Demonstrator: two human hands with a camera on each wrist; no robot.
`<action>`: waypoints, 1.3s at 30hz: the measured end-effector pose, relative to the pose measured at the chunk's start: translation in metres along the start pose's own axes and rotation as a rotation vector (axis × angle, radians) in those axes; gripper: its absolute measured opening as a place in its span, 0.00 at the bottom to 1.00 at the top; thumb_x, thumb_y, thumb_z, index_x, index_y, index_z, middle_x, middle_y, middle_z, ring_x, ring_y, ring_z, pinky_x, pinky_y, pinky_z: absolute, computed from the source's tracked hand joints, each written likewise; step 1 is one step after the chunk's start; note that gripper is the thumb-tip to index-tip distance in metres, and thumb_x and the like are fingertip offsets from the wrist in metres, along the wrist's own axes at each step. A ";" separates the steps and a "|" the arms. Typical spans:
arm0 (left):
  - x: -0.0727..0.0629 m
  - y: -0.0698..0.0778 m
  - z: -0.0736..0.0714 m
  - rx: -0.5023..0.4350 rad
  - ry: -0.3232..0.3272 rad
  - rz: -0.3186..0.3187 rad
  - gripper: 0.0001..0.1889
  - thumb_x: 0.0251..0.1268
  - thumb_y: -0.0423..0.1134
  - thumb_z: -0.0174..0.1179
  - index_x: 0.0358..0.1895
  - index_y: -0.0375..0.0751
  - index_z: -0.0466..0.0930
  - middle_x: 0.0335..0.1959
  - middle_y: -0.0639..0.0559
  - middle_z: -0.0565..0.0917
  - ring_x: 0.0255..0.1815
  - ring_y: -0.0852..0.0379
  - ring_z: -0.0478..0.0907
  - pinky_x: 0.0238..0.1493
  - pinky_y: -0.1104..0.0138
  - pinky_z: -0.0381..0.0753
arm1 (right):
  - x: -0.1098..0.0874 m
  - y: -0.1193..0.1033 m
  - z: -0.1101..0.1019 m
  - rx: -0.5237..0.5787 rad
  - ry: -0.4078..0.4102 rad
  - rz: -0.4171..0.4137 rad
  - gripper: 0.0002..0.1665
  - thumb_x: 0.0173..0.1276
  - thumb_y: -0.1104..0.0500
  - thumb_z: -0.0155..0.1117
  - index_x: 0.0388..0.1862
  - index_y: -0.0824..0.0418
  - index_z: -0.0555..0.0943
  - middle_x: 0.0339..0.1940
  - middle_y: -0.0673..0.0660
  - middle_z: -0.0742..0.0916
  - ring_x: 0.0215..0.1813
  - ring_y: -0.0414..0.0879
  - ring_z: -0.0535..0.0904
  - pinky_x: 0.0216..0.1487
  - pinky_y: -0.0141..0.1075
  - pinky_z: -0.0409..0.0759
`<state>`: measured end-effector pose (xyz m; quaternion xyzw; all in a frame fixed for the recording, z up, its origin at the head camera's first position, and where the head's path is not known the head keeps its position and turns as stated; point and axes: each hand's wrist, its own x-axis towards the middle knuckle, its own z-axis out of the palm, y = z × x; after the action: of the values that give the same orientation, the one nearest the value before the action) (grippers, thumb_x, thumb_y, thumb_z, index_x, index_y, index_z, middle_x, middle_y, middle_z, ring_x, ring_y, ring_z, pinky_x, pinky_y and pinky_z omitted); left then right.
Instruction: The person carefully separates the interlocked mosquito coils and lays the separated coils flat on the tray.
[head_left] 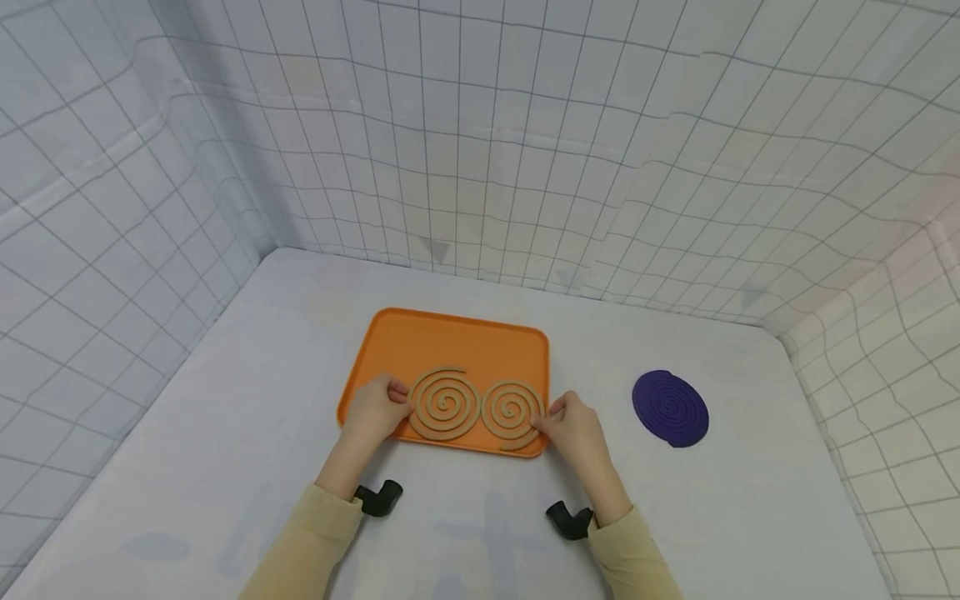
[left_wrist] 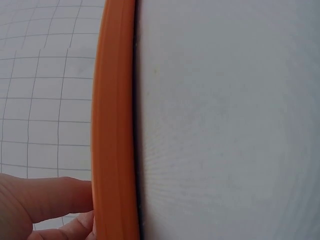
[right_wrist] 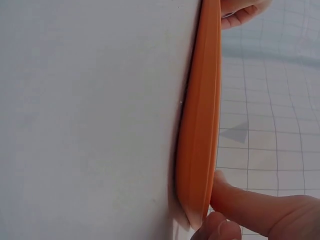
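Two tan spiral mosquito coils lie side by side over the front half of an orange tray (head_left: 465, 321). The left mosquito coil (head_left: 442, 404) has its outer tail at the top; the right mosquito coil (head_left: 510, 410) has its tail at the bottom. My left hand (head_left: 375, 406) pinches the left coil's outer rim between thumb and fingers. At the other side, my right hand (head_left: 573, 427) pinches the right coil's outer edge, above the tray's right rim. In both wrist views the tray's orange wall hides the coils and part of the fingertips.
A purple double spiral coil (head_left: 670, 408) lies on the white table (head_left: 465, 533), right of the tray. Black angled pieces (head_left: 382, 497) show at both wrists. Grid-patterned white walls (head_left: 480, 167) enclose the table at the back and sides.
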<state>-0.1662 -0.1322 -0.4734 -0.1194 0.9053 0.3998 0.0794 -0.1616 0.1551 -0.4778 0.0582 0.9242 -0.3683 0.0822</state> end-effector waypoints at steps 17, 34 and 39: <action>-0.015 0.016 -0.008 0.009 0.098 0.091 0.13 0.65 0.34 0.61 0.49 0.30 0.80 0.41 0.40 0.83 0.43 0.46 0.80 0.47 0.53 0.79 | 0.000 0.023 -0.041 0.186 -0.018 0.077 0.21 0.72 0.50 0.61 0.51 0.66 0.77 0.25 0.56 0.86 0.22 0.42 0.80 0.28 0.35 0.81; -0.013 0.124 0.085 -0.531 -0.365 0.341 0.13 0.74 0.37 0.55 0.54 0.33 0.77 0.48 0.38 0.83 0.50 0.39 0.81 0.51 0.53 0.83 | 0.000 0.093 -0.115 0.227 0.120 0.193 0.28 0.75 0.47 0.57 0.57 0.71 0.74 0.29 0.51 0.87 0.29 0.36 0.81 0.32 0.27 0.81; -0.009 0.152 0.129 -0.561 -0.417 0.321 0.11 0.73 0.34 0.56 0.52 0.32 0.78 0.46 0.40 0.84 0.49 0.43 0.83 0.49 0.65 0.84 | 0.004 0.113 -0.129 0.205 0.183 0.220 0.30 0.75 0.47 0.56 0.57 0.73 0.73 0.30 0.50 0.86 0.28 0.32 0.79 0.32 0.25 0.81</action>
<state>-0.1935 0.0638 -0.4502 0.0905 0.7322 0.6552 0.1627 -0.1605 0.3263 -0.4623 0.2003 0.8735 -0.4427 0.0313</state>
